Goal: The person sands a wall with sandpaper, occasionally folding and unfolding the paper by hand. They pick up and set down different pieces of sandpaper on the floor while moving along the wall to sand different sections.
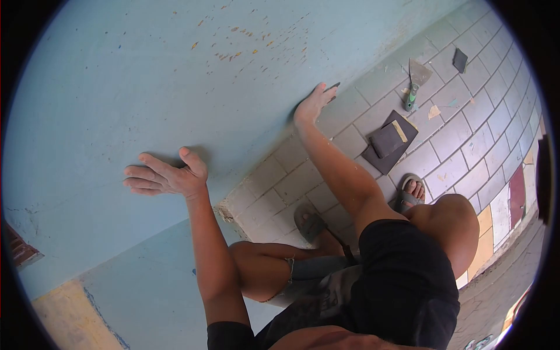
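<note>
My left hand [166,175] rests on the light blue wall [146,105], fingers spread, palm toward the surface, holding nothing. Pale dust covers its fingers. Farther right, my right hand [312,106] presses against the same wall near the floor's edge. A thin dark sheet [331,86] sticks out at its fingertips; most of it is hidden by the hand. Small scuffs and chips in the paint [236,54] show above and between the hands.
On the tiled floor [446,137] lie a scraper with a green handle [412,96], a dark pad [386,142] on a larger dark sheet [402,153], a small dark square [459,60] and paint flakes [434,111]. My sandaled feet [413,189] are near the dark sheets.
</note>
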`<state>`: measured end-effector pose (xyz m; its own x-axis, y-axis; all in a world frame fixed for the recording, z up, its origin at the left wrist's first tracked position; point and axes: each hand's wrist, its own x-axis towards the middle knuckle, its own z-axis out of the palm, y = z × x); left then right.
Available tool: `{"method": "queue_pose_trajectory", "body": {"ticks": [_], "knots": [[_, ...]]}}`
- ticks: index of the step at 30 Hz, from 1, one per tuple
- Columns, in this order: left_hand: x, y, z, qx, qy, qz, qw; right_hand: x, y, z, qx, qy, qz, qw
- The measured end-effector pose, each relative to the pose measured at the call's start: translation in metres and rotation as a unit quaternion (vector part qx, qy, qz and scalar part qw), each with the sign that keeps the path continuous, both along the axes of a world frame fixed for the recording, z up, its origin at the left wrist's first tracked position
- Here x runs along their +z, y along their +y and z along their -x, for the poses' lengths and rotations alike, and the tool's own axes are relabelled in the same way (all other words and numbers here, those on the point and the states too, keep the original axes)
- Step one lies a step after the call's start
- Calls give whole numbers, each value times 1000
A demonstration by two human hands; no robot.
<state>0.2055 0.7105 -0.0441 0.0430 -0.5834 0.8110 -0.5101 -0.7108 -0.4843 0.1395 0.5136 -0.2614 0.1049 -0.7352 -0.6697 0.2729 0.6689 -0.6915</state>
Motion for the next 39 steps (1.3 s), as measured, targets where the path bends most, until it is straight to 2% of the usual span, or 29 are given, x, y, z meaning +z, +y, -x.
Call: {"method": "queue_pose_trajectory", "body": {"ticks": [1,3,5,8,10,11,13,14,16,20,22,23,25,26,28,29,31,34,36,37,39], "knots": [[0,-1,-3,-2,-3,-1,1000,-10,-1,-1,-1,30,70,997],[-9,-7,-4,-5,-5,38,999,11,41,-17,-5,1,2,1000],[-10,-6,0,-3,6,37,999,72,116,-14,101,-63,-34,992],[6,-1,5,2,7,3,1000,62,120,-13,72,-113,-35,990],[13,12,8,12,8,-26,1000,12,82,-15,34,-40,34,998],[14,18,6,13,29,5,999,6,71,-13,35,-44,35,998],[9,17,-2,12,50,37,998,5,54,-10,-11,-128,-111,985],[2,13,-2,10,43,48,998,23,64,-9,-7,-124,-111,986],[-4,11,0,6,39,57,998,69,97,-13,95,-92,-101,986],[0,14,-1,15,30,44,998,26,73,-18,50,-41,-39,997],[-1,9,-2,17,27,48,998,17,55,-11,-19,-183,-163,969],[-1,9,-1,14,34,50,998,33,66,-10,-21,-181,-163,970],[-1,11,3,19,42,45,998,83,106,-9,149,-129,-143,970],[-1,12,4,27,59,41,997,73,113,-9,154,-130,-148,968],[4,14,9,36,70,30,996,50,127,-12,132,-114,-8,985],[6,14,12,40,110,32,993,34,113,-14,132,-120,-12,984],[9,14,22,51,146,35,987,-3,66,-15,60,-123,-226,965],[19,13,35,57,196,27,978,18,51,4,45,-204,-279,937],[26,12,46,64,202,-18,977,-13,68,3,63,-212,-253,942],[31,15,51,72,201,-22,977,-11,72,9,80,-221,-225,946],[40,22,59,66,236,-52,968,-13,73,24,112,-206,-275,932]]}}
